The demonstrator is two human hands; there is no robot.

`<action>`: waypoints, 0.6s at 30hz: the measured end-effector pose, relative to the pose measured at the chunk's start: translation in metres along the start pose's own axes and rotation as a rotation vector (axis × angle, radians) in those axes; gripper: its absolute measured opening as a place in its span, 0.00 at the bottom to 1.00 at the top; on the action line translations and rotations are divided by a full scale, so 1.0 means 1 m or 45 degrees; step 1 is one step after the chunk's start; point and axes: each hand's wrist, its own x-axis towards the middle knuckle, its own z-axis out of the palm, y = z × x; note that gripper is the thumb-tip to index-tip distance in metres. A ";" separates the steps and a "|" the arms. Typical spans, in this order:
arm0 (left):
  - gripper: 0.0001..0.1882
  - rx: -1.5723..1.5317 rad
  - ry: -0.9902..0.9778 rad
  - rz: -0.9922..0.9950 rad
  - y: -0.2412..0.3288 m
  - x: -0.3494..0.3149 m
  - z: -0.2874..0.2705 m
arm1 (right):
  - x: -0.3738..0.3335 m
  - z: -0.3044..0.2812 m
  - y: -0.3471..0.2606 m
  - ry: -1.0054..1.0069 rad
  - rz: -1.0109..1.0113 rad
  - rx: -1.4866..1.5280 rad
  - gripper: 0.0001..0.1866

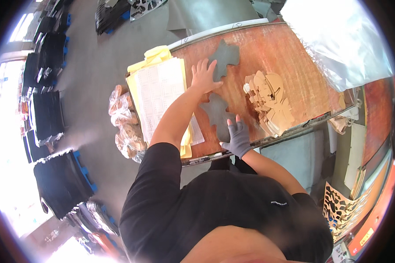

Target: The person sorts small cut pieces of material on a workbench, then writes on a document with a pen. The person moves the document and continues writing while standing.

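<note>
Two flat dark grey cut-out pieces with wavy edges lie on the reddish-brown wooden table. My left hand (203, 77) is bare, its fingers spread at the near left edge of the farther grey piece (226, 56). Closer to me lies the second grey piece (217, 113). My right hand (238, 139) wears a grey glove with bare fingertips. Its thumb and fingers are apart beside the right edge of the nearer piece, close to the table's front edge. Neither hand grips anything that I can see.
Right of the grey pieces sits a pile of tan cut pieces (274, 103). Printed sheets (158, 94) on yellow folders cover the table's left end. Clear plastic (342, 44) drapes the far right corner. Bagged brown pieces (126, 125) stand beyond the left edge; black stacks (48, 116) line the floor.
</note>
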 end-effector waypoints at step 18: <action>0.45 -0.008 0.187 -1.339 -0.145 -0.213 -0.037 | 0.005 -0.018 -0.070 0.079 -0.322 0.206 0.27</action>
